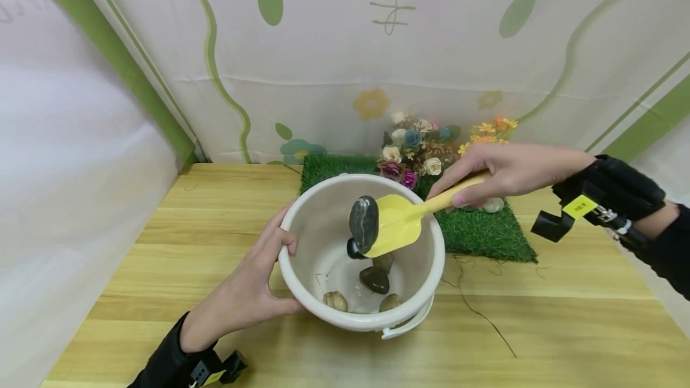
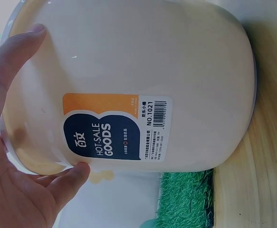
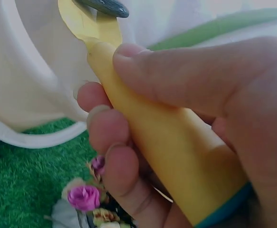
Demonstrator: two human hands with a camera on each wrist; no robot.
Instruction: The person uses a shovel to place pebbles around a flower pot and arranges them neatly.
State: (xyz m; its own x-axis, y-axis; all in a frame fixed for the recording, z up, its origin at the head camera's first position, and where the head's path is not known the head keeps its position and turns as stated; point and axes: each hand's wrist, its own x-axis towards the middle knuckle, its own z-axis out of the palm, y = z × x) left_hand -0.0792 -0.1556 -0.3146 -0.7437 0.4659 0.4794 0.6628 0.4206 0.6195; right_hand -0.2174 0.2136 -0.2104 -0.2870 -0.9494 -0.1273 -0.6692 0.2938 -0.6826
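A white plastic bucket [image 1: 302, 220] stands on the wooden table, with several stones on its floor, among them a dark brown stone [image 1: 374, 279]. My left hand [image 1: 250, 283] grips the left side of its rim, fingertips curled inside; the left wrist view shows a printed label [image 2: 119, 127] on the outer wall. My right hand [image 1: 498, 175] holds a yellow toy shovel [image 1: 396, 226] by its handle over the bucket. At the blade's tip sits a dark grey stone [image 1: 363, 223] with a pale vein. Another black stone [image 1: 354, 249] shows partly below it.
Behind the bucket lies a green artificial grass mat [image 1: 485, 235] bearing artificial flowers [image 1: 412, 145] and a pale stone [image 1: 493, 205]. The bucket's white handle [image 1: 408, 323] hangs at the front right. A thin dark strand [image 1: 487, 319] lies on the table [image 1: 226, 208]. A printed curtain [image 1: 323, 47] rises behind.
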